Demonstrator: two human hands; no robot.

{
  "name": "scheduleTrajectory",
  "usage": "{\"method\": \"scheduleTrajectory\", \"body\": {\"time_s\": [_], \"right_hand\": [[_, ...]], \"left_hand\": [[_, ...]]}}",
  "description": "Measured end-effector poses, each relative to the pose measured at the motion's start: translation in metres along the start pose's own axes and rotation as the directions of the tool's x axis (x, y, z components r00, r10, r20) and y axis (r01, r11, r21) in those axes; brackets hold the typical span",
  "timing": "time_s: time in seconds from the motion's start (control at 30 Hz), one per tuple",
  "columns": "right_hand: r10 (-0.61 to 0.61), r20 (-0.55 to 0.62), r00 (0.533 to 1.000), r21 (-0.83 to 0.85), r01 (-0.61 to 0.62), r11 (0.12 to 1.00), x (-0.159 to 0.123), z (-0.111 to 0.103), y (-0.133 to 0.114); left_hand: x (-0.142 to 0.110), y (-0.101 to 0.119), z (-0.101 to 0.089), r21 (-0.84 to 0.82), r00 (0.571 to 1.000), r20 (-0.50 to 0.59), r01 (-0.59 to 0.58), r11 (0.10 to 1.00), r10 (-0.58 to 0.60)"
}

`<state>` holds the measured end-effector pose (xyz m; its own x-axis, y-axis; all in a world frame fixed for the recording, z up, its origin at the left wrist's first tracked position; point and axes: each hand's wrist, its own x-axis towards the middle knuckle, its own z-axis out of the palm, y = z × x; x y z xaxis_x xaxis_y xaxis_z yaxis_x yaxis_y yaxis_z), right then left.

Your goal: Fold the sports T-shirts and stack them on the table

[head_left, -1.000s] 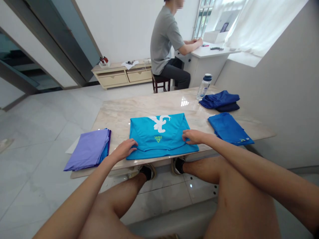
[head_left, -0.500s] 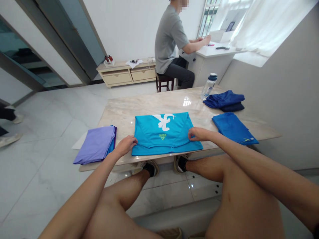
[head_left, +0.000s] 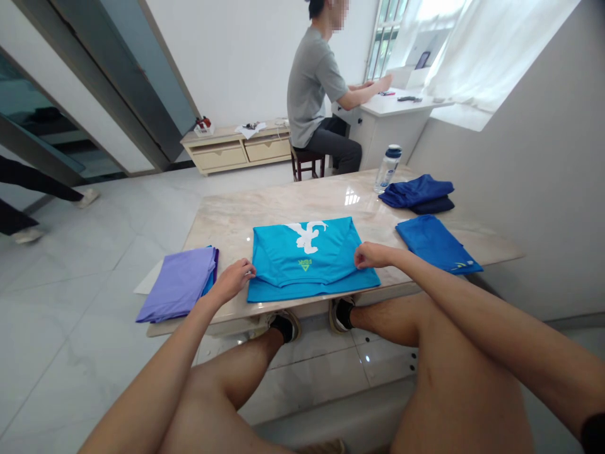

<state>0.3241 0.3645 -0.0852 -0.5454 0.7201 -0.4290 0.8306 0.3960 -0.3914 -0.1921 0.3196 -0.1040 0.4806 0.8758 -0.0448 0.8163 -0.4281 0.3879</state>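
A turquoise T-shirt with a white figure print and a green logo lies folded flat near the table's front edge, its neckline towards me. My left hand pinches its left side edge. On the opposite side, my right hand has its fingers closed on the shirt's right edge. Left of it sits a folded stack with a lilac garment on top and blue and purple cloth beneath. To the right lies a folded blue garment.
The marble-patterned table also bears a water bottle and crumpled navy clothes at the back right. Beyond it a person in a grey shirt sits at a white desk. Another person's legs show at the far left.
The view has shifted slightly. At the far left, the walking person's legs have come further into view. Both my hands stay at the shirt's sides, and its fold looks the same.
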Motion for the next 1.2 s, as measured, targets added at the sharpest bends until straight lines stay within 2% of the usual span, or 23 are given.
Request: {"method": "scheduleTrajectory", "body": {"time_s": [0.13, 0.3, 0.47, 0.63, 0.8, 0.9, 1.0, 1.1, 1.2], "right_hand": [[-0.027, -0.03, 0.999, 0.027, 0.028, 0.999, -0.011, -0.013, -0.001], [-0.016, -0.065, 0.998, 0.047, 0.02, 0.999, -0.025, -0.023, 0.001], [0.032, -0.055, 0.998, 0.048, -0.029, 0.998, -0.034, -0.024, 0.004], [0.09, 0.003, 0.996, 0.074, -0.09, 0.993, -0.041, -0.018, 0.004], [0.152, 0.142, 0.978, 0.066, -0.163, 0.984, -0.04, -0.012, 0.0], [0.224, 0.067, 0.972, 0.02, -0.226, 0.974, -0.033, -0.011, 0.0], [0.356, -0.049, 0.933, -0.063, -0.359, 0.931, -0.023, -0.011, 0.0], [0.451, -0.013, 0.892, -0.076, -0.451, 0.889, -0.013, -0.007, 0.001], [0.424, 0.072, 0.903, -0.065, -0.419, 0.905, -0.008, -0.002, 0.005]], "left_hand": [[-0.004, 0.004, -0.012, -0.028, 0.998, 0.001, -0.064, 0.998, 0.064], [-0.008, 0.008, -0.022, -0.029, 0.998, 0.019, -0.064, 0.997, 0.065], [-0.012, 0.016, -0.029, -0.053, 0.994, 0.096, -0.051, 0.997, 0.055], [-0.015, 0.027, -0.033, -0.068, 0.983, 0.178, -0.028, 0.997, 0.04], [-0.013, 0.036, -0.028, -0.037, 0.969, 0.246, 0.037, 0.999, -0.027], [-0.007, 0.038, -0.021, 0.023, 0.976, 0.191, 0.099, 0.995, -0.101], [0.002, 0.039, -0.012, 0.069, 0.971, 0.185, 0.138, 0.988, -0.149], [0.01, 0.039, -0.004, 0.083, 0.955, 0.234, 0.165, 0.983, -0.181], [0.014, 0.038, 0.004, 0.109, 0.938, 0.283, 0.175, 0.979, -0.199]]}}
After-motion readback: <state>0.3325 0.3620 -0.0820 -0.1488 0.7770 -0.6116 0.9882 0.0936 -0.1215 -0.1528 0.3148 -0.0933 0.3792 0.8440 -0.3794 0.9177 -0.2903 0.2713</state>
